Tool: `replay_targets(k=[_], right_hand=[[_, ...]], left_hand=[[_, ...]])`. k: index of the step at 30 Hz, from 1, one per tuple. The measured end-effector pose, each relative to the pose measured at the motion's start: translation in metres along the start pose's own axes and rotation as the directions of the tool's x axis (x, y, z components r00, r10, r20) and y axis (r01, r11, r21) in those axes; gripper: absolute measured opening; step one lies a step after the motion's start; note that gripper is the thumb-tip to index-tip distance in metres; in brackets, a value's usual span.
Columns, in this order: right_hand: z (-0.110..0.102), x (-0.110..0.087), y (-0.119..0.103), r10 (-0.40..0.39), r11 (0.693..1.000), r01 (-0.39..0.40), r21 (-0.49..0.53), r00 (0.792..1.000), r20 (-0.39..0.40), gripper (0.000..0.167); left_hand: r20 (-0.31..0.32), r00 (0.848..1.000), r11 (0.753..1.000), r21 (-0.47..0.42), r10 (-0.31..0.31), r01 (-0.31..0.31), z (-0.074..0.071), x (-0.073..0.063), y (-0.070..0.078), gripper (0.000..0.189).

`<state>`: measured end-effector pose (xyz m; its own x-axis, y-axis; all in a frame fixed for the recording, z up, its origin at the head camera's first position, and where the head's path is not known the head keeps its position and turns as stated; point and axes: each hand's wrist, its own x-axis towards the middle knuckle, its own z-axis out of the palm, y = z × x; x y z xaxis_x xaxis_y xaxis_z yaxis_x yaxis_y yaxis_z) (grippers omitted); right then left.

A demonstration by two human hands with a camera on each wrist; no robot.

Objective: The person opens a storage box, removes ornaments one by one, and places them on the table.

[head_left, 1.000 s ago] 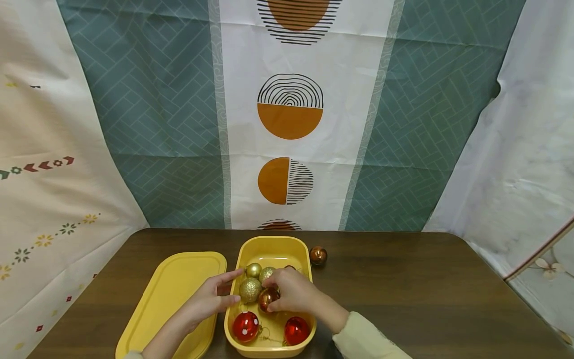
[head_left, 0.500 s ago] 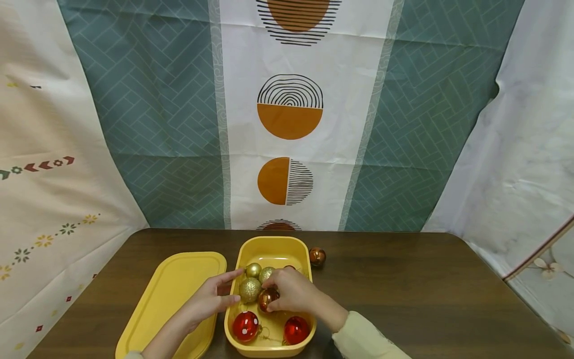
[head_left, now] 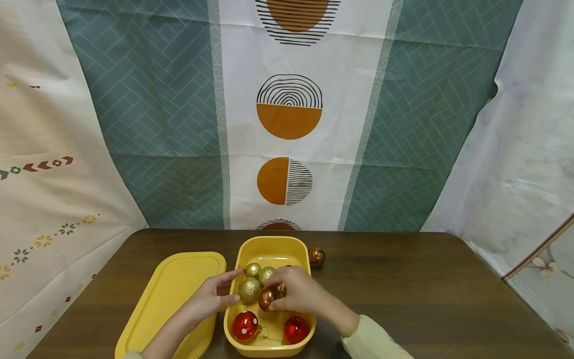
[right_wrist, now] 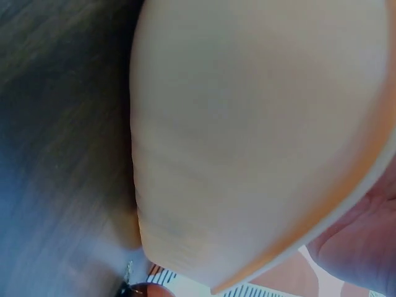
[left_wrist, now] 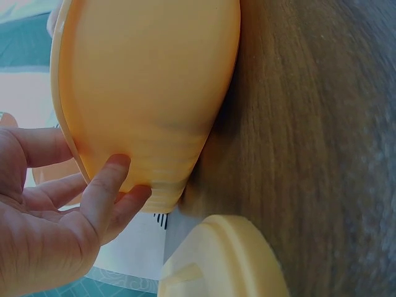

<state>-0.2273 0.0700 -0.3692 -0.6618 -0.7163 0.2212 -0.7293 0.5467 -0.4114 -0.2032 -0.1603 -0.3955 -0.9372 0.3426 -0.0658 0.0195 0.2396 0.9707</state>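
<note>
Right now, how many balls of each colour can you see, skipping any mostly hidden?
Gold balls: 3
Red balls: 2
Copper-brown balls: 2
Total: 7

More may be hidden behind the right hand.

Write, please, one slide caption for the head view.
Right hand holding a copper bauble among gold baubles and red baubles in a yellow box, left hand gripping its side.

baubles (head_left: 245, 326) lie in box (head_left: 271, 249), lid (head_left: 179, 281) leftward.
</note>
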Motion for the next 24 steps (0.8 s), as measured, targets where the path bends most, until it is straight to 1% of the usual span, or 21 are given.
replay_targets(k=[4,10,13,17,19,22,24], right_hand=[[-0.005,-0.004,0.000,0.015,0.999,-0.014,0.036,1.000,-0.020,0.034],[-0.015,-0.011,0.005,0.027,0.994,-0.016,0.107,0.995,-0.099,0.032],[-0.021,-0.014,0.008,0.037,0.993,-0.020,0.113,0.988,-0.148,0.034],[-0.030,-0.019,0.014,0.085,0.992,-0.061,0.112,0.971,-0.224,0.037],[-0.035,-0.023,0.017,0.114,0.987,-0.080,0.140,0.959,-0.258,0.038],[-0.042,-0.028,0.024,0.130,0.979,-0.073,0.189,0.942,-0.309,0.037],[-0.046,-0.031,0.031,0.136,0.977,-0.070,0.199,0.929,-0.343,0.037]], left_hand=[[-0.003,1.000,1.000,0.002,0.003,-0.003,0.000,0.000,0.000,0.060],[-0.009,1.000,1.000,0.007,-0.003,0.003,0.000,0.000,-0.001,0.060],[-0.014,1.000,1.000,0.012,-0.003,0.003,0.000,0.000,-0.001,0.060],[-0.010,1.000,1.000,0.012,0.003,-0.003,0.000,0.000,-0.002,0.060],[-0.006,1.000,1.000,0.010,0.006,-0.005,0.000,0.000,-0.002,0.060],[-0.004,1.000,1.000,0.010,0.006,-0.006,0.000,0.000,-0.002,0.060],[-0.006,1.000,1.000,0.011,0.006,-0.006,0.000,0.000,-0.001,0.060]])
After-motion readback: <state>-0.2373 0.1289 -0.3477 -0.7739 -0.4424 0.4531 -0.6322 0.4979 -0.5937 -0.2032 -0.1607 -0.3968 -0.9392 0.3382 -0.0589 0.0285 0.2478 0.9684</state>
